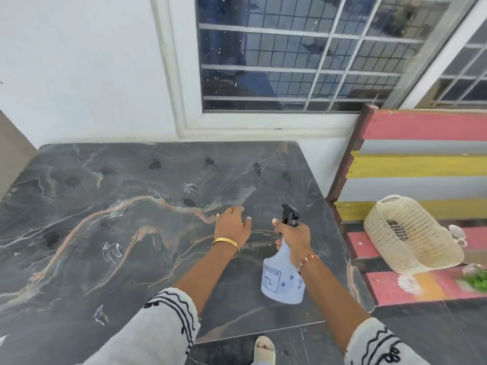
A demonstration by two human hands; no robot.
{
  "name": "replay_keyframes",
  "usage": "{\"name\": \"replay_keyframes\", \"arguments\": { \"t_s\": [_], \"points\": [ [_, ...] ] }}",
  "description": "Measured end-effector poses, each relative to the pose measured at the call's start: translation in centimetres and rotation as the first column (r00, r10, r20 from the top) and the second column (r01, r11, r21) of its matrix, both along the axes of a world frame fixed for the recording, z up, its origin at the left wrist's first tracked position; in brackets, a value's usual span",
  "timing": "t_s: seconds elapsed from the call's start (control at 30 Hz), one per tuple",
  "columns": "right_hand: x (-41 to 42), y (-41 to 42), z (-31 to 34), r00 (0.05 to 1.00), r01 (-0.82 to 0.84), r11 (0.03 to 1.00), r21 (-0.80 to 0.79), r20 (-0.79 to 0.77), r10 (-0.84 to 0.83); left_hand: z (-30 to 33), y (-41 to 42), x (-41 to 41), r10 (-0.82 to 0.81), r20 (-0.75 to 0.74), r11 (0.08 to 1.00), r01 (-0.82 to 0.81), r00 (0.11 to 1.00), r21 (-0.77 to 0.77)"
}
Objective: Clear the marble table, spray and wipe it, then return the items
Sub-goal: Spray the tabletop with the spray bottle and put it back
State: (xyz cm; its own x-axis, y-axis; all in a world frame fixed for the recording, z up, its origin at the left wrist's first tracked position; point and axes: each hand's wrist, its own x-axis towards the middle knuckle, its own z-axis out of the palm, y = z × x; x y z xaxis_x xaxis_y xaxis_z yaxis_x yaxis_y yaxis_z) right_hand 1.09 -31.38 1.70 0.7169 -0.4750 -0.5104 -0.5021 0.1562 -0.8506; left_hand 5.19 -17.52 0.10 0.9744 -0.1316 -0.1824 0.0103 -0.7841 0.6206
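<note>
The dark marble table [110, 227] fills the left and middle of the head view, with several wet spray patches and dark damp spots on its top. My right hand [293, 237] grips the neck of a white spray bottle [283, 279] with a black trigger nozzle, held just above the table's right part and pointing away from me. My left hand [232, 226] hovers flat, fingers apart, over the table's middle right, holding nothing. A gold bangle is on my left wrist.
A striped pink, yellow and grey bench [421, 164] stands right of the table. On it lie a tipped woven basket [411, 233], glasses [458, 234] and some green leaves [474, 280]. A barred window [303, 54] and white wall are behind. My sandalled foot [264, 349] is on the floor.
</note>
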Motion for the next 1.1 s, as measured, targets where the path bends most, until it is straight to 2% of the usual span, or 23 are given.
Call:
{"name": "replay_keyframes", "arguments": {
  "t_s": [0.1, 0.3, 0.5, 0.67, 0.83, 0.97, 1.1],
  "points": [
    [-0.5, -2.8, -0.2, 0.999, -0.001, 0.999, -0.046, -0.05, -0.001, -0.2, -2.6, 0.2, -0.058, -0.016, 0.997, 0.058, 0.998, 0.046],
    [-0.8, -6.6, -0.6, 0.998, 0.03, 0.999, 0.035, -0.051, -0.028, -0.8, -6.6, 0.3, -0.11, -0.06, 0.99, 0.115, 0.992, 0.08],
    [-0.6, -8.7, -1.0, 0.991, 0.113, 0.992, 0.048, -0.074, -0.109, -1.0, -9.4, -0.1, -0.12, -0.068, 0.988, 0.126, 0.99, 0.091],
    [-1.4, -9.0, -1.1, 0.994, 0.027, 0.999, 0.045, -0.106, -0.022, -0.7, -10.1, -1.1, -0.132, -0.074, 0.987, 0.138, 0.989, 0.087],
    [-1.7, -7.3, -0.5, 0.997, -0.061, 0.996, -0.067, -0.047, 0.058, -0.5, -8.3, -2.2, -0.114, -0.05, 0.992, 0.117, 0.992, 0.053],
    [-2.1, -3.7, -0.2, 0.985, -0.172, 0.972, -0.162, -0.039, 0.168, -0.7, -3.9, -3.6, -0.012, -0.029, 0.999, 0.013, 0.999, 0.044],
    [-3.1, 2.3, 0.0, 0.944, -0.329, 0.935, -0.131, -0.064, 0.323, -0.9, 2.8, -5.7, 0.14, -0.027, 0.989, -0.138, 0.99, 0.046]
  ]
}}
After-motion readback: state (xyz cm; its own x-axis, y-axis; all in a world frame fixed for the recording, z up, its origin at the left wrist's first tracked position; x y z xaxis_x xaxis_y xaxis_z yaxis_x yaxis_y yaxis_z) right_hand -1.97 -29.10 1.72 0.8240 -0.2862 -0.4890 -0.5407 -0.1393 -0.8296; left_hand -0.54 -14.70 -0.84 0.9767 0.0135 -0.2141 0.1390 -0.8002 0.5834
